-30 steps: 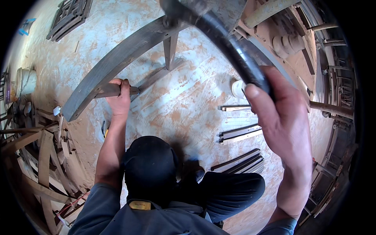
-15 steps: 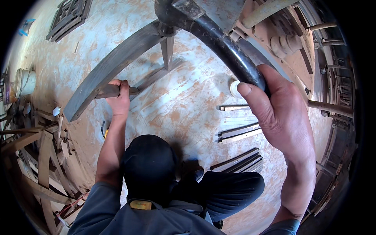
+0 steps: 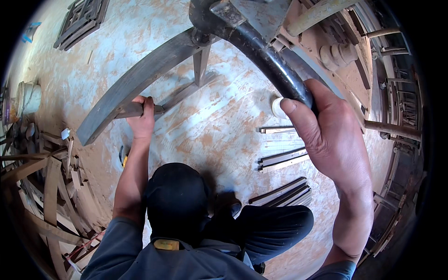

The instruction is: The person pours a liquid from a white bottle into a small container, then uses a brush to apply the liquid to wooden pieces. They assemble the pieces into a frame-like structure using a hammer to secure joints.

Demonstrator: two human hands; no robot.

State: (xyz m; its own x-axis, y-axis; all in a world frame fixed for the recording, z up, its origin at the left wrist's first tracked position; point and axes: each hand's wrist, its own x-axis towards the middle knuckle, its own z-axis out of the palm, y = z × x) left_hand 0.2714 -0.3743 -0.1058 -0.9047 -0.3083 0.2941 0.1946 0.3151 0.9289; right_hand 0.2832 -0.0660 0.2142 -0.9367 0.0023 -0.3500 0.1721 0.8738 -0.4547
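Observation:
My left hand [image 3: 141,116] is wrapped around a short crosspiece [image 3: 129,110] of a grey-brown wooden frame. One side of that frame is a curved rail [image 3: 135,74], rising from the left toward the top middle. A second crosspiece [image 3: 201,65] links it to a lower rail [image 3: 186,91] nearer the floor. High on the right, my right hand [image 3: 333,128] is closed on the black handle of a hammer [image 3: 268,58]. The dark hammer head, at the top middle, overlaps the curved rail's upper end; whether they touch I cannot tell.
Narrow dark-edged wood strips [image 3: 282,191] lie on the stained floor at right, below a white round object [image 3: 278,108]. Scrap boards [image 3: 52,191] are heaped at left, near a pale bucket [image 3: 31,98]. A dark lattice panel [image 3: 81,23] lies far left; timber fills the right side.
The hammer head and the curved rail's upper end sit slightly farther right and lower in the picture. Both hands keep their holds.

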